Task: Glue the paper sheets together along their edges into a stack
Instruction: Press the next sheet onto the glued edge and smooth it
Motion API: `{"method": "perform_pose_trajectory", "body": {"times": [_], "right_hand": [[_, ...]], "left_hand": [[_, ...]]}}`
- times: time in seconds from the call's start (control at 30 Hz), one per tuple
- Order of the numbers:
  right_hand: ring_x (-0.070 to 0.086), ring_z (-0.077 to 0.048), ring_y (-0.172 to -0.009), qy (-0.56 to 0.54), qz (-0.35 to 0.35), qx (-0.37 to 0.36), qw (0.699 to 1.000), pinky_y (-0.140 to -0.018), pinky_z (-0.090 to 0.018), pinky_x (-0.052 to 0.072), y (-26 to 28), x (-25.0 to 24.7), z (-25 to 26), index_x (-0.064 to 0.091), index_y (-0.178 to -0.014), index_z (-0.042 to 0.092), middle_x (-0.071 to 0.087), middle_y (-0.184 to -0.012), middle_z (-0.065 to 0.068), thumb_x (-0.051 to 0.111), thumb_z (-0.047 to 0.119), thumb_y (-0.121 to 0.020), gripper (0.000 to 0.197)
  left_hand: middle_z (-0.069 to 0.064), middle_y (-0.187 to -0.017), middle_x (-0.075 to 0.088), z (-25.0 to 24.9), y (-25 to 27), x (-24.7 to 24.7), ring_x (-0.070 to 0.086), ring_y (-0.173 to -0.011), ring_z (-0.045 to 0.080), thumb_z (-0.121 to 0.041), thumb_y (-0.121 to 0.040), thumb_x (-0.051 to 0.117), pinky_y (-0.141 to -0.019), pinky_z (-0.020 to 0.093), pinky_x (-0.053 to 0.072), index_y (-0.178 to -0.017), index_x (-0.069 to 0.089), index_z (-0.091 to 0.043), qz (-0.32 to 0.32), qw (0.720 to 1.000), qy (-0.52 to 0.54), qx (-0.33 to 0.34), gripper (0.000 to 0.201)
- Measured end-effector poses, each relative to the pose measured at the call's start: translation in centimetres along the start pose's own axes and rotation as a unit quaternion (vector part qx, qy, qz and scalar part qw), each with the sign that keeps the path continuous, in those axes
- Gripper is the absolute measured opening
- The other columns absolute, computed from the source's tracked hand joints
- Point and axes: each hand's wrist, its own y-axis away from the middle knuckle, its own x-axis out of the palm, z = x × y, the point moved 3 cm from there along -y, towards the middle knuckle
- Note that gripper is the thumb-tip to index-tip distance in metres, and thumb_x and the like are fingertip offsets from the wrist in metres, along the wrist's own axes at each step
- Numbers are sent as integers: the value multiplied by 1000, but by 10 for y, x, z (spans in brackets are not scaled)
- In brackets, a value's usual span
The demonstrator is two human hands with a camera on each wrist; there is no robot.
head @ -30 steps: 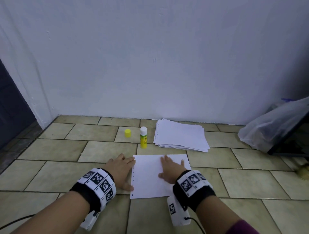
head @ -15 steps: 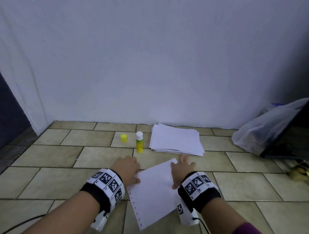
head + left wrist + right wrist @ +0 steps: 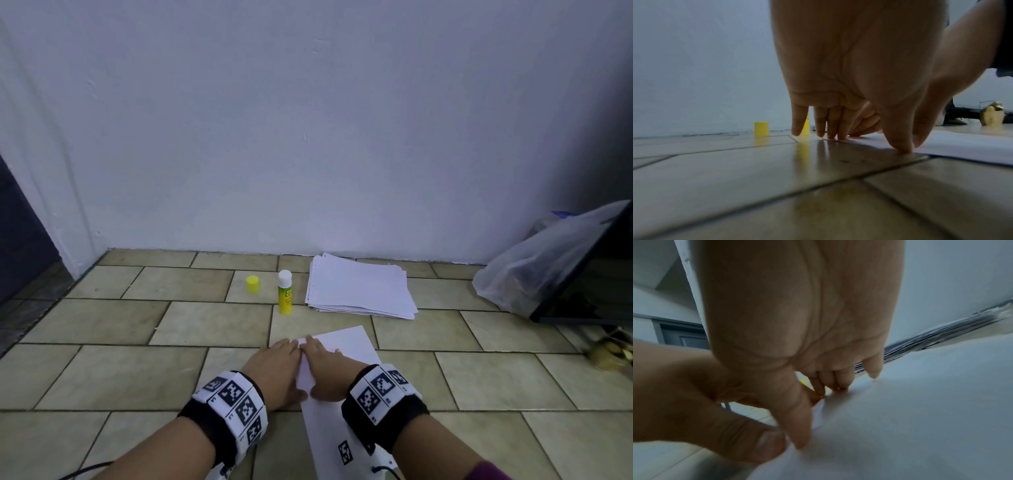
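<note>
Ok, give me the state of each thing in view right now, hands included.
glue stick: upright on the floor, uncapped.
yellow cap: off, standing on the floor left of the glue stick.
paper pile: lying by the wall, edges uneven, untouched.
single sheet: flat on the floor, turned at an angle.
left hand: fingers straight, touching the sheet's left edge.
right hand: fingers straight, pressing the sheet.

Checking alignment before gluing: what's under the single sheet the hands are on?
Around the sheet only floor tile shows. The left hand and right hand cover its left edge, so anything beneath it is hidden.
</note>
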Motion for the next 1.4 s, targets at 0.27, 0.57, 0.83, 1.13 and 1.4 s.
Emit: {"method": "perform_pose_trajectory", "body": {"times": [0.27, 0.57, 0.83, 1.13, 1.4], "right_hand": [[10, -14, -147, -15, -22, 89, 996, -117, -47, -6, 10, -2, -66, 0, -153, 15, -9, -160, 2, 52, 52, -90, 90], [4, -35, -142, 108, -36, 139, 984, -111, -51, 23, 14, -13, -56, 18, -149, 30, 5, -154, -15, 71, 39, -81, 87], [5, -32, -145, 39, -24, 53, 998, -114, -50, 24, 3, 7, -12, 14, -150, 12, 3, -157, -15, 55, 4, -89, 74], [-8, -13, -147, 20, 26, 41, 999, -119, -44, -3, -1, 6, -20, -7, -152, 10, -15, -159, -2, 46, 10, -91, 80], [-4, -14, -148, -1, 39, 179, 983, -119, -42, 2, 29, -4, -108, -11, -152, 15, -21, -158, 2, 38, 37, -98, 76]], "left_hand": [[9, -161, 8, -2, 7, -3, 12, -148, 20, -48, -95, 49, -119, 37, 19, -152, 16, -7, 24, 999, -26, -2, 77], [5, -123, 53, -2, 9, -24, 40, -120, 21, -58, -93, 43, -97, 36, 34, -118, 59, -16, 15, 997, -72, -18, 51], [5, -160, 11, 7, 14, -5, 13, -146, 19, -49, -88, 58, -116, 35, 24, -152, 15, -11, 8, 999, 36, -4, 86], [7, -160, -15, 9, 13, 6, -10, -148, 16, -60, -94, 41, -120, 45, 5, -153, -10, -8, 110, 993, -44, 1, 93], [6, -161, -15, 10, 12, 6, -13, -148, 16, -61, -94, 38, -120, 46, 6, -152, -9, -8, 105, 992, -71, 8, 92]]}}
